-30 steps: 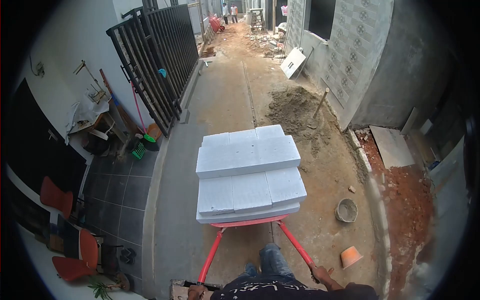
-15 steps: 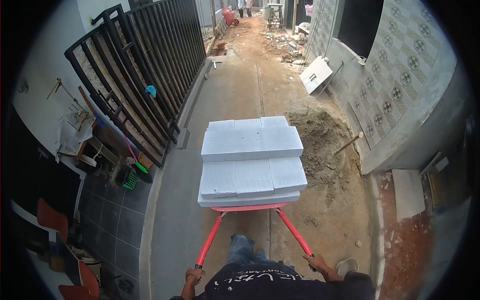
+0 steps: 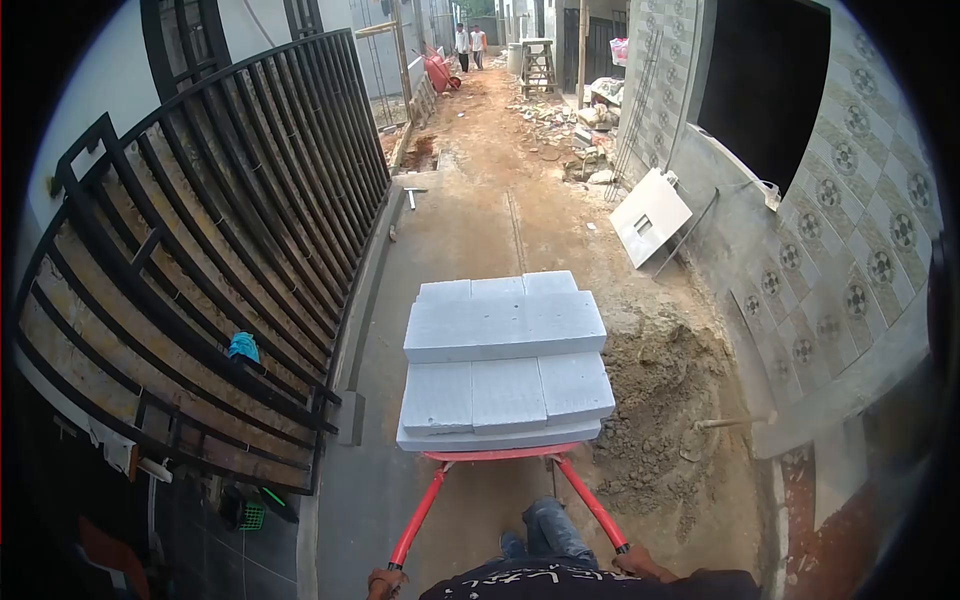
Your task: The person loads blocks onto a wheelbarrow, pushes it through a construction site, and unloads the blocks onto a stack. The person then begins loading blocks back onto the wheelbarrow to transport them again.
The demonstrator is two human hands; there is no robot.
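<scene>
Advanced along the lane (image 3: 455,240) since the earlier frame: red wheelbarrow (image 3: 505,454), now with grey heap (image 3: 650,430) close by on the right. Carried aboard: white blocks (image 3: 505,330), stacked in layers, none seen unloaded. Left hand (image 3: 386,583): closed round left handle (image 3: 418,520). Right hand (image 3: 640,564): closed round right handle (image 3: 592,505). Distance remaining: not tellable.

The blocks (image 3: 505,365) are pale bluish-white, the handles (image 3: 598,510) red. Left, the gate (image 3: 250,190) is black, its cloth (image 3: 243,347) turquoise; right, the tiles (image 3: 845,170) are beige-grey checks with dark round motifs.
</scene>
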